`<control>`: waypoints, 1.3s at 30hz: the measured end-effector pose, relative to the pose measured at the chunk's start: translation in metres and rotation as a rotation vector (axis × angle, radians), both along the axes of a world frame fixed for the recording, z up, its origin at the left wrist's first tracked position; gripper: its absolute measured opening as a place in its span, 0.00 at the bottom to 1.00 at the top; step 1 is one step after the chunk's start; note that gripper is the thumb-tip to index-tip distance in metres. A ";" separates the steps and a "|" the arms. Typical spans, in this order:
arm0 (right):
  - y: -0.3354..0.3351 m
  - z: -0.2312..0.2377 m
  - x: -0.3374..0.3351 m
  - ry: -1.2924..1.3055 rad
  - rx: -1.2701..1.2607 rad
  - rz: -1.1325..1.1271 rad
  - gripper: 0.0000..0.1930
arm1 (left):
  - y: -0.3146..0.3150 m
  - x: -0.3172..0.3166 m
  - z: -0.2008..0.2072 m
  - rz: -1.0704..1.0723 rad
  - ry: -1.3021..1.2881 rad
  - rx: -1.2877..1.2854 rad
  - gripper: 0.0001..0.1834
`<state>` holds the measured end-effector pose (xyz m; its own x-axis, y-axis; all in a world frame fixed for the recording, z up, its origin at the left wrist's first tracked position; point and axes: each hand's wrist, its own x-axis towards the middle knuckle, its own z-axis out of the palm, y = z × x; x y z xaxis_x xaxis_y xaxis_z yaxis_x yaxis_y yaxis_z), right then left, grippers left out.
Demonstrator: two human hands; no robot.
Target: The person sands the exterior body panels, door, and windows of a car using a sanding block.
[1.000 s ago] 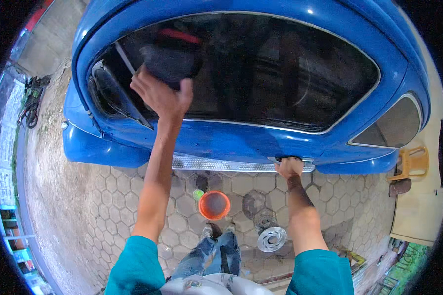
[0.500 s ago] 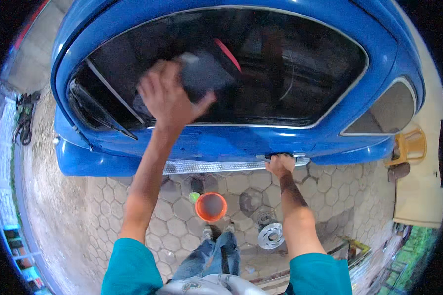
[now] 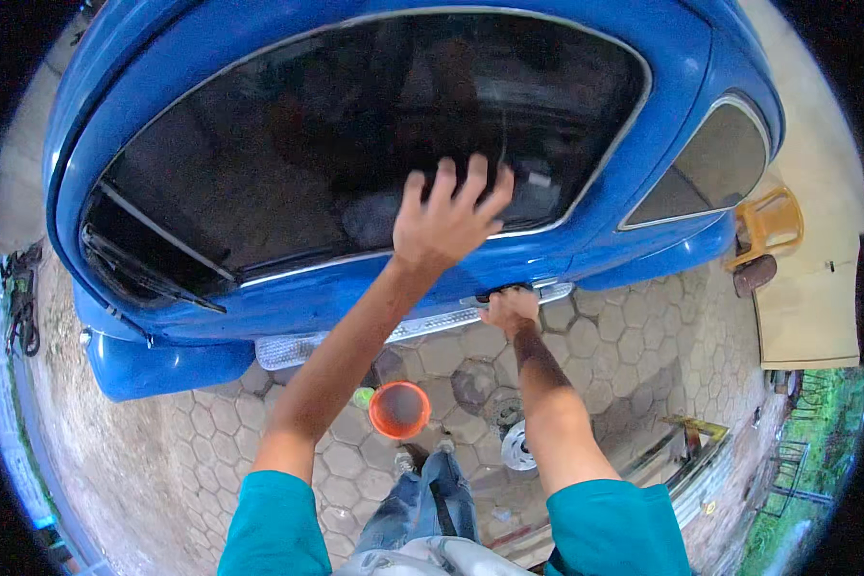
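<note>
My left hand (image 3: 448, 211) is open with its fingers spread, in front of the lower part of a dark car window (image 3: 355, 115). Whether the fingertips touch the glass I cannot tell. Below and to the right, my right hand (image 3: 512, 309) is closed at the door handle (image 3: 544, 283) of a blue car (image 3: 326, 302). My fingers partly hide the handle. The door appears closed.
An orange bucket (image 3: 399, 435) of cloudy water stands by my feet, a light green object (image 3: 363, 396) beside it. A metal disc-shaped part (image 3: 517, 447) lies on the hexagonal paving. At right are a yellow chair (image 3: 778, 216) and a cream panel (image 3: 806, 331).
My left hand has moved right and slightly down across the window. My right hand stays at the handle. The view has shifted and turned, so the car sits further left and tilted.
</note>
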<state>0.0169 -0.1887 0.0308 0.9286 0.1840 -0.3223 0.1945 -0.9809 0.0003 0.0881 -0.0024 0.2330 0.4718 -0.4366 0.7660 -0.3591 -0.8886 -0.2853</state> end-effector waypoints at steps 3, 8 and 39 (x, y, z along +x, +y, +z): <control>-0.005 -0.002 0.002 -0.053 0.007 0.000 0.23 | -0.013 0.001 -0.006 -0.017 0.026 -0.037 0.41; 0.000 -0.011 -0.008 -0.273 0.087 0.026 0.19 | -0.045 0.029 0.101 0.001 -0.141 -0.328 0.42; -0.009 -0.016 -0.004 -0.121 0.103 0.039 0.22 | -0.057 0.018 0.041 -0.115 -0.003 0.162 0.42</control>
